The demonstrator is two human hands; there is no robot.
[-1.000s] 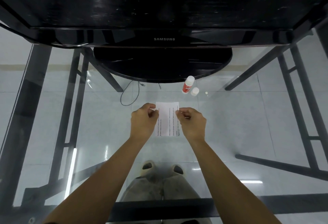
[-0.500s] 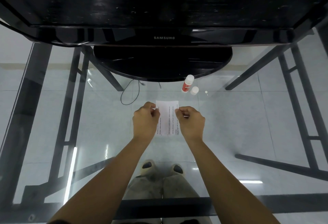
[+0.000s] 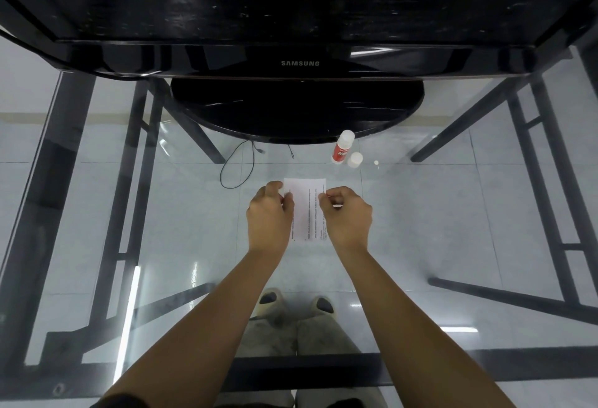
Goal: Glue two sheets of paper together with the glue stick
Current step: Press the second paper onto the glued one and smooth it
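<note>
Paper [image 3: 305, 210] is what the whole scene is arranged around, yet it is dwarfed by a black Samsung monitor [image 3: 299, 3], by which the entire upper part of the head view is filled and whose screen is seen dark and streaked; beneath it a rounded black stand [image 3: 297, 110] is set on a glass table [image 3: 453, 213], through which pale floor tiles and the dark bars of the table frame [image 3: 71, 149] are seen; two bare forearms are stretched forward from the lower edge of the view, and between them, under the glass, a pair of light shoes [image 3: 296, 305] is made out; the left hand [image 3: 270, 218] is curled at the paper's left edge, which is pinched between thumb and fingers near the far corner; the right hand [image 3: 348, 215] is closed in the same way on the right edge; the paper is thus held at the middle of the table, just nearer than the stand, with lines of small print running along its length; whether one sheet or two are gripped cannot be told; a thin black cable [image 3: 238, 166] is looped to the left beyond the hands; the glue stick [image 3: 342, 146], white with a red label, is stood uncapped to the right beyond the paper, close to the stand's rim; its white cap [image 3: 355, 159] is placed just beside it.
</note>
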